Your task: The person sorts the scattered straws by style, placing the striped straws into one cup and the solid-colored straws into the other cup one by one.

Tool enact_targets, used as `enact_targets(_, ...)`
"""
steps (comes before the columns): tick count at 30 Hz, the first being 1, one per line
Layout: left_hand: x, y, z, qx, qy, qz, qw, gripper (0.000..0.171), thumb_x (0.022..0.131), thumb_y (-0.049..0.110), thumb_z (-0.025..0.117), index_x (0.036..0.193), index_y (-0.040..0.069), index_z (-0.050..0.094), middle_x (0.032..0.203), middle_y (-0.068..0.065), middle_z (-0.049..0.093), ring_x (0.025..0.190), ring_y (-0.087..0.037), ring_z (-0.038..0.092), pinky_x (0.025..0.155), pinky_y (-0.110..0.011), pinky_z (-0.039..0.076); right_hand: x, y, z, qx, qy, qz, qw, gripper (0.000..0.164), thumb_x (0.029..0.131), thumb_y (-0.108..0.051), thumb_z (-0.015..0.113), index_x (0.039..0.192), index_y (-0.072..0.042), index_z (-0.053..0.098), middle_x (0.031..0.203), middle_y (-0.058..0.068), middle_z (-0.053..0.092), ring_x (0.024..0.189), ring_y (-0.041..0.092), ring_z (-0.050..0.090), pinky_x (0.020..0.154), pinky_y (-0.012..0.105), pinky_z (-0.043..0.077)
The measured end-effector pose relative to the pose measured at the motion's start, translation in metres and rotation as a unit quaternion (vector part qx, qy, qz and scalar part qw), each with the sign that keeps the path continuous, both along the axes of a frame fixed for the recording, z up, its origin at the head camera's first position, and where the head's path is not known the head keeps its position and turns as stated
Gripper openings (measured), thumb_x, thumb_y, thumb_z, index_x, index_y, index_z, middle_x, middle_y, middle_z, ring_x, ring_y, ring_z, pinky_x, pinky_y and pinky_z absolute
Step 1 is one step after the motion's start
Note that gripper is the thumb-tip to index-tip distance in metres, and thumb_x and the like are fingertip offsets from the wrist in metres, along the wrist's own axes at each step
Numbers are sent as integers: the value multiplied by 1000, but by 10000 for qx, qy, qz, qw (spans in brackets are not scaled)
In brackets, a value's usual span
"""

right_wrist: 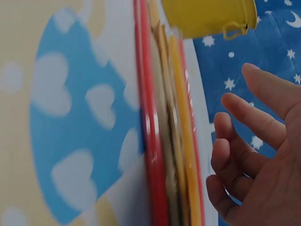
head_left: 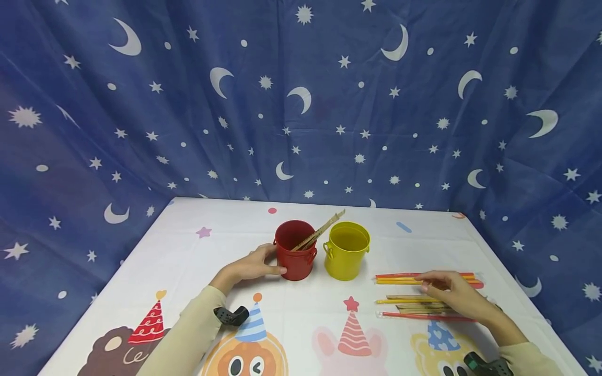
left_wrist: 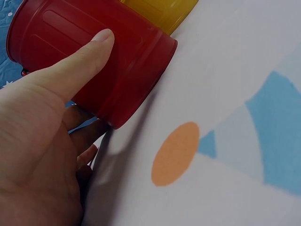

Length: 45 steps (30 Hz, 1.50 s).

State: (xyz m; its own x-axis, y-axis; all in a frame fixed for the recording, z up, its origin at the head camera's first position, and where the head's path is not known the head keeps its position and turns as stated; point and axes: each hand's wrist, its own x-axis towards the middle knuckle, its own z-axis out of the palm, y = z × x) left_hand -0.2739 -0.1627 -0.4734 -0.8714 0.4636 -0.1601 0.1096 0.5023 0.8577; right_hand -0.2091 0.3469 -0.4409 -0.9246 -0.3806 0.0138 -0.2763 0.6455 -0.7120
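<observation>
My left hand (head_left: 251, 265) holds the side of a small red metal bucket (head_left: 295, 266), thumb along its front wall, fingers round the left side. Two tan, flat-looking sticks (head_left: 324, 230) lean out of that bucket toward the right. Over on the right, my right hand (head_left: 453, 292) is above a spread of slim sticks, its fingers loosely bent and nothing in them. Among those are a glossy red stick (head_left: 404, 315), a yellow one (head_left: 400, 301) and brownish ones (head_left: 414, 309). Farther back lie another red stick (head_left: 400, 274) and orange ones (head_left: 397, 282).
Just right of the red bucket stands a yellow bucket (head_left: 342, 263) with small side handles. A white tablecloth (head_left: 226, 219) printed with party-hat animals covers the table. Behind it hangs a blue curtain (head_left: 329, 167) with moons and stars.
</observation>
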Motion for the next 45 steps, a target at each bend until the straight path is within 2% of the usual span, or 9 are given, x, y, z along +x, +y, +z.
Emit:
enact_targets(7,1,-2,-1,28,-15,39,10000,84,84,41,80,154,13,43,165,-14,30,155,-37,24,124,-62,25,-2,14,-15,-219,375,446,9981,18,94,-6,68,108,2,75,88,2,70,68,5,50,56,23,41)
enact_targets(11,2,-2,-2,-9,-11,40,10000,83,84,41,80,153,14,44,164,-12,31,154,-35,25,124,-62,26,-2,19,-21,-382,203,670,9968,18,94,-4,67,108,6,73,88,-1,71,62,4,49,51,24,42)
enact_targets(14,1,-1,-1,-22,29,12,10000,83,84,43,79,154,16,43,164,-10,32,154,-34,24,123,-63,26,-1,22,-24,-359,115,667,9971,19,94,-2,66,109,9,72,86,-1,69,59,4,48,48,24,43)
enact_targets(19,-3,4,0,-101,126,-27,9999,85,84,46,78,155,18,41,164,-9,33,154,-33,23,122,-66,25,0,26,-23,-231,158,502,9983,17,93,-2,67,106,7,73,76,-5,59,57,6,46,47,24,40)
enact_targets(25,-4,3,-2,-86,113,-24,9999,85,84,45,79,155,18,42,164,-9,33,154,-33,24,123,-64,25,-4,27,-20,-351,22,717,9968,11,93,-2,68,100,4,74,71,-3,56,59,1,47,47,24,40)
enact_targets(31,-2,0,-5,-57,83,32,9999,83,84,44,80,153,15,44,164,-11,32,154,-34,25,123,-63,26,-9,24,-18,-200,-335,793,9961,13,96,-8,66,100,1,75,75,-11,56,64,-2,49,52,22,40)
enact_targets(36,2,0,-3,-118,89,81,9999,83,84,44,79,153,14,45,164,-12,33,154,-36,25,122,-64,28,-12,25,-21,-262,-427,991,9938,15,98,-7,63,102,1,75,81,-8,65,68,-3,49,54,22,42)
enact_targets(42,2,1,-2,-132,120,82,9998,82,84,44,79,153,15,44,164,-12,32,154,-36,24,122,-67,25,-14,26,-21,-421,-467,1097,9920,12,97,-5,63,99,1,74,69,-7,51,60,0,46,48,24,37)
enact_targets(45,1,2,-2,-130,138,75,9998,83,84,44,79,154,17,43,165,-12,31,154,-37,22,122,-68,24,-15,27,-18,-362,-597,1030,9922,13,98,-6,62,98,1,74,69,-8,51,58,0,47,47,22,40)
